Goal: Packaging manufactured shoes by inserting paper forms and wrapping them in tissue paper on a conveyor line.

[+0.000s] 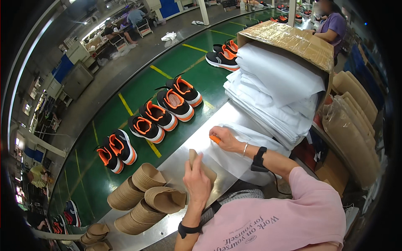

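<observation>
Head view: brown cardboard box (293, 39) of white paper sheets (276, 88), upper right.

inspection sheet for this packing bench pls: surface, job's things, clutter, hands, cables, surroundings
surface: metal bench beside green conveyor belt.
job's things: brown cardboard insert in left hand; white tissue sheet under right hand, which has an orange cover on one fingertip.
clutter: stacked brown inserts; tissue stack under a tipped carton.
hands: both bare, dark wristbands.
cables: thin dark lead near right forearm.
surroundings: black-and-orange shoes on the belt; other workers beyond.
</observation>
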A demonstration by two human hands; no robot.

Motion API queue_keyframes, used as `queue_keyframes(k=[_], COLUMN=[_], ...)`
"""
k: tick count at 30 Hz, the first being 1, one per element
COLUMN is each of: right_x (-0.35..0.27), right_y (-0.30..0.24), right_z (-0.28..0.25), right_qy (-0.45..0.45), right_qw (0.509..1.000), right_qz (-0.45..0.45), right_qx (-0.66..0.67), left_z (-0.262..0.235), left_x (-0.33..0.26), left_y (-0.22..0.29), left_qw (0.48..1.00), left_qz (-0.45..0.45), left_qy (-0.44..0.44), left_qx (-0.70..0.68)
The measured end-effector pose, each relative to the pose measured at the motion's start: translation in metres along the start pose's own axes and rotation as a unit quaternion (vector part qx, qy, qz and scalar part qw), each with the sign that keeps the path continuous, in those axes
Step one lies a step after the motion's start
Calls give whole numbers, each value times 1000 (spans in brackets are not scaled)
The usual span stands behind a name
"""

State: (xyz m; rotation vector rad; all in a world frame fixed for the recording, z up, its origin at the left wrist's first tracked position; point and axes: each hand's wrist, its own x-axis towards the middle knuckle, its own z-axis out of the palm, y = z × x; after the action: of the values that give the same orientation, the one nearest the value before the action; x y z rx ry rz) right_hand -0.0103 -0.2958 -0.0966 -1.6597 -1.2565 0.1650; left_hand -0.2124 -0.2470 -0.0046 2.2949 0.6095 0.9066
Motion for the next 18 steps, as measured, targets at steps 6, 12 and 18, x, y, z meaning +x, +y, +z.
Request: queue_keyframes(k=[6, 12, 18], right_x=[83, 93, 5], right_y=[-55, -82, -7], right_z=[10, -3, -51], right_qy=[10, 51, -180], right_qw=[978, 978, 925], right_qz=[4, -199, -203], right_qx=[207, 40, -266], left_z=[17, 41, 21], left_x=[11, 23, 21], left_y=[-16, -84, -69], left_qw=[991, 937, 951], left_qz=[-82, -279, -282], left_qy=[-74, -51, -9], left_qx=[69, -202, -125])
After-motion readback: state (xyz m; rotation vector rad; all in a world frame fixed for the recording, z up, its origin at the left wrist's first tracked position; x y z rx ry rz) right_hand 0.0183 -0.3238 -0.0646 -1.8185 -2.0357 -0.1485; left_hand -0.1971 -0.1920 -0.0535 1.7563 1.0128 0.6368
